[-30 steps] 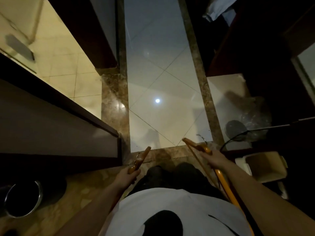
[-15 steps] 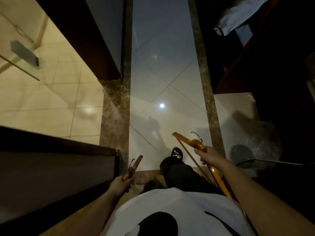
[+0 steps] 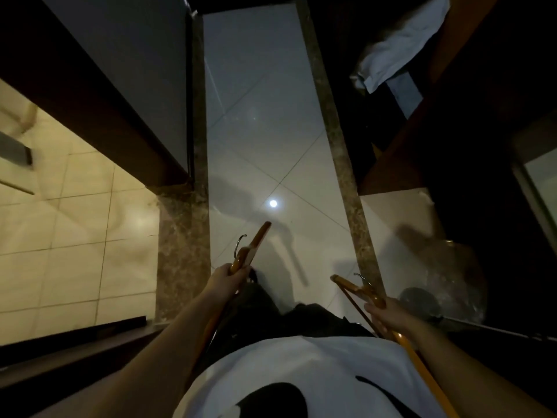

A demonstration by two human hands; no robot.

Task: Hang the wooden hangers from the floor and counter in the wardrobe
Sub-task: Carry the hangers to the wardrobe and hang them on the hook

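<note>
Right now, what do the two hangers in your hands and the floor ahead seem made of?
Left-hand hanger: looks like wood, orange-brown, smooth, probably varnished; its hook looks like thin grey metal wire. Right-hand hanger: same orange-brown wood look, similar metal hook. Floor tiles: pale and glossy, likely polished ceramic or stone, since a light spot mirrors in them. Border strip: mottled brown, probably marble.

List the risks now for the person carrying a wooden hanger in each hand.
Both hands are full: the left hand grips one orange-brown wooden hanger, the right hand a second wooden hanger, so a stumble might go uncaught. The glossy white tile floor may be slippery. The dim, narrow passage could let a hanger tip strike the dark wooden panel.
</note>
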